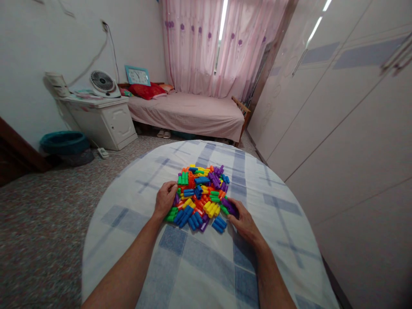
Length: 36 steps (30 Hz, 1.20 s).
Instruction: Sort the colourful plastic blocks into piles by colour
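Note:
A heaped pile of plastic tube-shaped toy building blocks in red, orange, yellow, green, blue and purple lies on a round table. My left hand rests against the pile's left edge, fingers bent and loosely cupped, with green blocks just below it. On the right side, my right hand curves around a purple block, thumb and fingers apart; whether it grips that block is unclear. A blue block lies near the right thumb, at the pile's front edge.
A white and blue checked cloth covers the table. Beyond stand a pink-covered bed and a white cabinet with a fan on it. A teal bin is at left; tall wardrobe doors line the right.

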Tool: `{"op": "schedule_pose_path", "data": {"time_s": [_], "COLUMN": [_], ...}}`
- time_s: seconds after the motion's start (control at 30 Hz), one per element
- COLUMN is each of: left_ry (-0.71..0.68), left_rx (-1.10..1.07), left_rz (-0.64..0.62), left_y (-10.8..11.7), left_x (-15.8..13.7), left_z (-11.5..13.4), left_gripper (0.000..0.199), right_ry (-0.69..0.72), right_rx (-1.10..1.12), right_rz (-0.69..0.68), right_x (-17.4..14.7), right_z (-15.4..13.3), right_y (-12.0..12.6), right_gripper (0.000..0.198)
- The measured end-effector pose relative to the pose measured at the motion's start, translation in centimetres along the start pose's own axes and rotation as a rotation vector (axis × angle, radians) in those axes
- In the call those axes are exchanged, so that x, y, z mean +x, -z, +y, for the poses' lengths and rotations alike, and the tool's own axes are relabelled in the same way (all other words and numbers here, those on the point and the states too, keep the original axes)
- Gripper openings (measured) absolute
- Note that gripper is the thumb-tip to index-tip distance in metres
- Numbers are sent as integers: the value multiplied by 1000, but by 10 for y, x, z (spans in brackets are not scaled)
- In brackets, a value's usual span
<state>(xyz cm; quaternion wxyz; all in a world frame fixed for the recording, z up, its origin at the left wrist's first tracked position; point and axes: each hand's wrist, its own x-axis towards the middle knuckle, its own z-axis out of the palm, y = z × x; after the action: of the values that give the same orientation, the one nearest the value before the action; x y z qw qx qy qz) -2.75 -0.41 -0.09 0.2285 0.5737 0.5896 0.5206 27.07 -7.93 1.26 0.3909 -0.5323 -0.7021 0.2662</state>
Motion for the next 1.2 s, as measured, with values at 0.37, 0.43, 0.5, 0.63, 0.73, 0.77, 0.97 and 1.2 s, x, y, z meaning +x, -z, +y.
{"op": "schedule_pose_path", "data": {"time_s": [0.37,0.43,0.5,0.63,0.73,0.77,0.97,1.2], "left_ry": [1,2,0,5,2,0,-1,-3], "left_rx": [2,8,8,17,24,24,20,37], "left_rz": [3,5,3,1,-1,-2,-1,1], "left_y": [0,0,0,0,0,0,0,1], "left_x": [1,1,1,0,0,1,0,0], "left_z": [-2,-2,-2,-2,-2,-2,-1,0], "left_gripper": [31,31,31,31,32,32,31,30], "right_ry": [-56,-60,-56,-59,-56,-51,10,-9], "right_rx": [-48,-64,-87,-133,-151,-156,-143,-180], "right_rz": [24,39,62,97,95,91,28,66], "right_x": [1,1,1,2,1,1,-1,0], "right_z": [0,0,0,1,0,0,-1,1], "right_y": [2,1,0,-2,-3,-2,2,-2], "right_gripper": [47,47,46,44,44,44,50,45]}}
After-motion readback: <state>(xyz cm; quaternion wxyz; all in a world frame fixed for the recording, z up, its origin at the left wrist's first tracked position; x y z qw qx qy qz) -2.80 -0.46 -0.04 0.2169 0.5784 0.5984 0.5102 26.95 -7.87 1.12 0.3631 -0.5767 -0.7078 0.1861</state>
